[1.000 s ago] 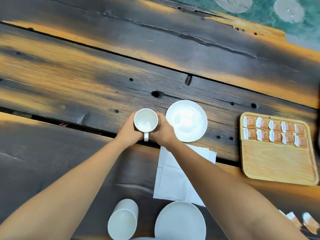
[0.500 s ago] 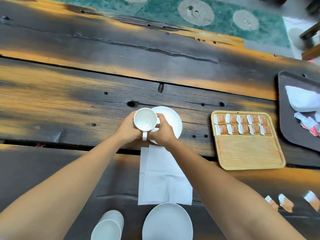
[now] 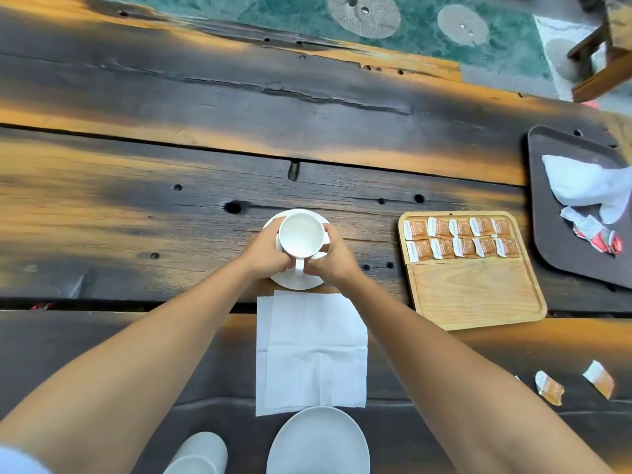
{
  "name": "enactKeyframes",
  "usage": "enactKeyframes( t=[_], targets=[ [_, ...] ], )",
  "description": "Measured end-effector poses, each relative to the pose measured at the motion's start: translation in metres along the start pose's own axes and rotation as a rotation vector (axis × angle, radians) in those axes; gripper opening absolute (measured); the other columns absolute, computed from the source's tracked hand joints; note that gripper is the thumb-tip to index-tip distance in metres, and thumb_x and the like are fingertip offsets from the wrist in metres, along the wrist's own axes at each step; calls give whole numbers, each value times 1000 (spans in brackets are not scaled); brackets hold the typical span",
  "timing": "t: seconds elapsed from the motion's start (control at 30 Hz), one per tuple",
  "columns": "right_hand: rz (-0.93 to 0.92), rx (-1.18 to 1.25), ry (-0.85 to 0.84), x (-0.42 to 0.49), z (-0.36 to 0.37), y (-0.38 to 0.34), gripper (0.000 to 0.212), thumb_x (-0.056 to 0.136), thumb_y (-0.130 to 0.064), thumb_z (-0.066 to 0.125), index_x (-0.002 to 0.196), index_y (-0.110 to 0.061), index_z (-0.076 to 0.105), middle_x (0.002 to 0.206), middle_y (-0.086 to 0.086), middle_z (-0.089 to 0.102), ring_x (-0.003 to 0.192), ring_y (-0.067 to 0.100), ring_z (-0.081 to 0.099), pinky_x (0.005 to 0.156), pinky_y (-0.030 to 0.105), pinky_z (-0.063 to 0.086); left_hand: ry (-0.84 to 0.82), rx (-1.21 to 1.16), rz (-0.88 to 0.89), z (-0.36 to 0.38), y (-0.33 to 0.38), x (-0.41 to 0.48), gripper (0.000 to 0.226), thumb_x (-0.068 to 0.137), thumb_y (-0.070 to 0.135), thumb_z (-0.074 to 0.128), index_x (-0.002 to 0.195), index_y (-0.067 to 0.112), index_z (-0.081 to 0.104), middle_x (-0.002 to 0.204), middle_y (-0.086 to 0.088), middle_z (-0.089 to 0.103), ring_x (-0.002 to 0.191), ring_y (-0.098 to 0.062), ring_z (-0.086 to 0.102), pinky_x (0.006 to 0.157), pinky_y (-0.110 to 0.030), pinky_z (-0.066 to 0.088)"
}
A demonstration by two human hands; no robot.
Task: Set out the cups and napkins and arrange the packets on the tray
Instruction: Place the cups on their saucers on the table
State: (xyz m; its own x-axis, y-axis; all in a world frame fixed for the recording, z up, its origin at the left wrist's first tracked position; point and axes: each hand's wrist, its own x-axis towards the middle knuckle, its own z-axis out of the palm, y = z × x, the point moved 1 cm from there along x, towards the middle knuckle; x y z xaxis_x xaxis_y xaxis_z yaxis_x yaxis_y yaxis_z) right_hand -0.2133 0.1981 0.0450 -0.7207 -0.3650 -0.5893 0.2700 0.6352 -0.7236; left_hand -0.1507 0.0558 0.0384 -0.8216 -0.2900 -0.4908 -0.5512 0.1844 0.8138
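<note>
A white cup [image 3: 301,241], handle toward the person, sits over a white saucer [image 3: 297,282] on the dark wooden table [image 3: 171,213], the left hand [image 3: 265,256] and right hand [image 3: 331,258] both wrapped around its sides. Just nearer lies a white napkin [image 3: 311,350]; to the right a wooden tray [image 3: 475,292] carries two rows of orange packets [image 3: 460,238], with loose packets [image 3: 549,391] near the right forearm
</note>
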Motion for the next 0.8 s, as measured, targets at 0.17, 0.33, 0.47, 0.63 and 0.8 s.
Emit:
enactKeyframes(
  t=[0.17,0.33,0.47,0.63,0.8],
  targets=[
    [7,-5,-3,7,-2,6,80,71,3,77,137,-26,41,121,18,61,115,31,61,91,52,56,6,42,-2,7,-6,10,84,59,0,68,133,35,48,125,4,57,112,-29,55,82,-52,57],
    [12,-3,5,12,-4,12,80,71,1,78,137,-26,42,118,14,65,111,30,64,92,50,55,1,70,8,11,-7,17,81,60,2,70,131,36,49,127,7,56,114,-25,54,84,-51,56],
    [14,-27,8,15,-2,16,80,71,-1,78,136,-28,42,116,11,66,110,26,65,90,47,57,7,77,-2,12,-12,19,82,62,2,69,133,38,48,128,9,57,115,-25,53,87,-48,56],
    [40,-58,13,18,-1,16,79,69,-6,79,133,-37,43,118,11,65,102,31,68,89,47,57,14,53,-8,11,-16,19,81,63,5,65,135,37,47,130,6,56,116,-25,53,89,-47,54],
    [47,-44,12,19,3,16,80,70,-7,77,135,-38,41,118,10,64,100,34,69,88,48,58,10,30,-19,10,-15,20,79,66,-1,64,134,36,47,129,5,56,115,-27,54,86,-50,55]
  ],
)
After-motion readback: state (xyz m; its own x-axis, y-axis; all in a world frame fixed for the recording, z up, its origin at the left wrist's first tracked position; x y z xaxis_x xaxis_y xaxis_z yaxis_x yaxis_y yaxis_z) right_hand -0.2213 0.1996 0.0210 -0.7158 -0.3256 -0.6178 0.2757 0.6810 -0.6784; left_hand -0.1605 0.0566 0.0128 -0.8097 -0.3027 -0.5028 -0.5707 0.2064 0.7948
